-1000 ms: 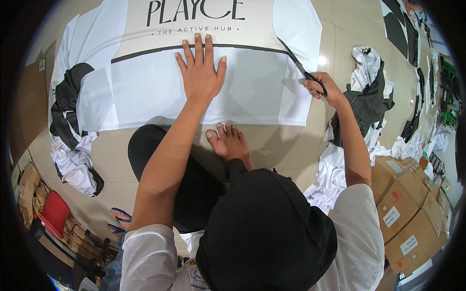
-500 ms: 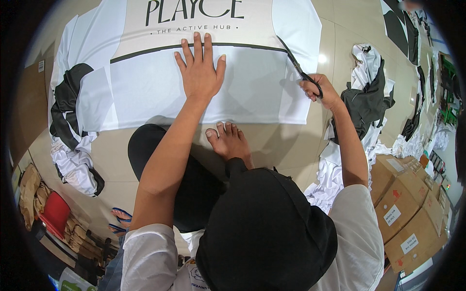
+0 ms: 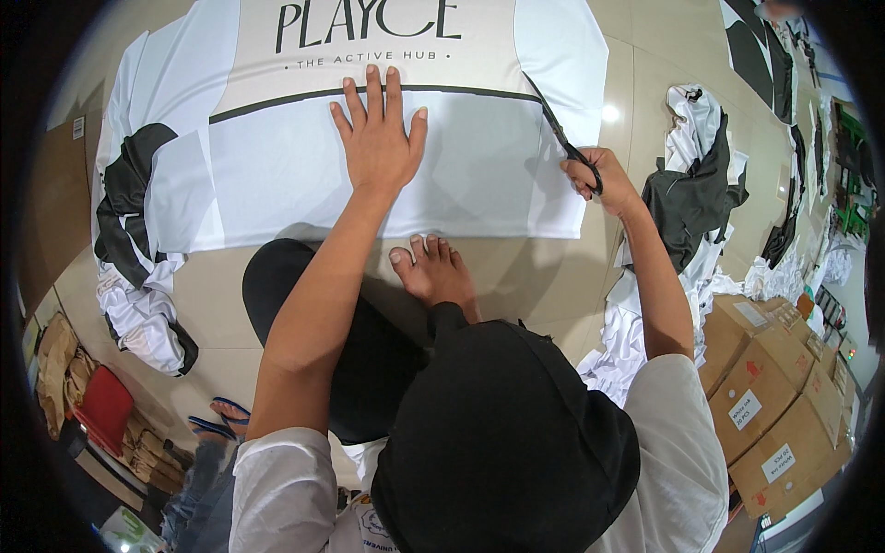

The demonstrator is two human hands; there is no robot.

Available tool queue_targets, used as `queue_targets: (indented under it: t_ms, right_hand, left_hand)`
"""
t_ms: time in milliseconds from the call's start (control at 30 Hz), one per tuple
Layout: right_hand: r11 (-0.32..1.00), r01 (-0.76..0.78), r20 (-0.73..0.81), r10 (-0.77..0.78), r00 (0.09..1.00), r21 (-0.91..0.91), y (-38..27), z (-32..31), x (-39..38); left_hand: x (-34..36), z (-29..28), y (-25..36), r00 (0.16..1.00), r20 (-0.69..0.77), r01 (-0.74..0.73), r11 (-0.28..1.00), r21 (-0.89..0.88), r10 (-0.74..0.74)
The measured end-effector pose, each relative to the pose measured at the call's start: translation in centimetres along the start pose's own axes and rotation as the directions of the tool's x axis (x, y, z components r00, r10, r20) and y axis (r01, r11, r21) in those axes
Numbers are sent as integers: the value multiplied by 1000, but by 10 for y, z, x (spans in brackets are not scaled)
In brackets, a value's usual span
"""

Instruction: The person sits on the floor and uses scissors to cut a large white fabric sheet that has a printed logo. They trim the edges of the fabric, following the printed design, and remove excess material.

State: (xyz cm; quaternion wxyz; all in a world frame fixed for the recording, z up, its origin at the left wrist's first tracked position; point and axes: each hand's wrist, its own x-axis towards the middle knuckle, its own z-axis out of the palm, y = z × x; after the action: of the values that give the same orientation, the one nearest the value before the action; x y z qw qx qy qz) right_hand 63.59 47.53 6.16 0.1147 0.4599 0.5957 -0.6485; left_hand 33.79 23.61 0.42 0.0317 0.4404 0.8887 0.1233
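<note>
A large white printed fabric sheet [image 3: 277,175] with a black stripe and dark lettering lies flat on the tiled floor. My left hand [image 3: 376,138] presses flat on its middle, fingers spread across the stripe. My right hand [image 3: 601,182] grips black scissors [image 3: 560,138] at the sheet's right side, blades pointing up along a printed seam line. My bare foot [image 3: 433,276] rests just below the sheet's near edge.
Black and white fabric scraps [image 3: 138,276] pile at the left, more cut pieces [image 3: 691,194] at the right. Cardboard boxes [image 3: 774,396] stand at the lower right. A red bag [image 3: 103,405] and sandals [image 3: 217,419] sit at the lower left.
My right hand and the scissors have edged slightly up along the sheet's right side. My left hand stays flat in the same place.
</note>
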Motion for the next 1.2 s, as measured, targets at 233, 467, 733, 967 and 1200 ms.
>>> queue_targets:
  t_ms: [233,467,733,967,1200]
  right_hand:
    - [996,-8,-13,9,1000,93,-1,10,-4]
    - [994,8,-57,-2,998,106,-12,16,1]
    - [990,-15,-90,27,996,140,-28,31,6]
    - [988,-11,-93,25,995,156,-21,33,6]
    - [985,-19,-87,35,996,173,-20,39,5]
  left_hand:
    - [0,0,-1,1000,-1,-3,1000,17,3]
    - [0,0,0,1000,8,6,1000,15,-7]
    - [-1,-1,-1,1000,-4,-4,1000,-7,4]
    - [-1,0,-1,1000,-17,-13,1000,-13,13]
    - [0,1,-1,1000,6,4,1000,16,-4]
